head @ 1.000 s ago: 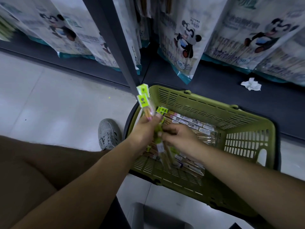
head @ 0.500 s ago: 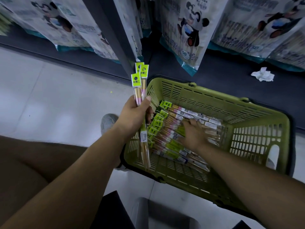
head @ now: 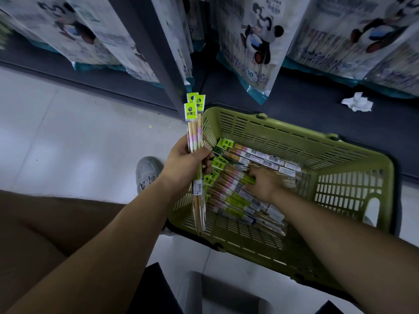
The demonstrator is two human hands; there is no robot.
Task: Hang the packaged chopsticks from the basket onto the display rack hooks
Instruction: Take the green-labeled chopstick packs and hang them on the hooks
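Note:
A green plastic basket (head: 349, 168) stands on the floor before the rack, holding several clear chopstick packs (head: 235, 196) with lime header cards. My left hand (head: 188, 162) grips a few chopstick packs (head: 195, 123) upright at the basket's left rim, their lime cards on top. My right hand (head: 263, 184) is down inside the basket on the heap of packs, blurred, its fingers reaching into the packs; whether they hold one I cannot tell.
Large panda-printed bags (head: 256, 48) hang from the dark rack above the basket, and a dark upright post (head: 158, 53) runs between them. A crumpled white paper (head: 357, 103) lies on the rack's base. My grey shoe (head: 146, 171) rests left of the basket.
My right hand let go of the packs in my left hand and dropped into the basket onto the heap. My left hand lifted its packs upright and holds them steady.

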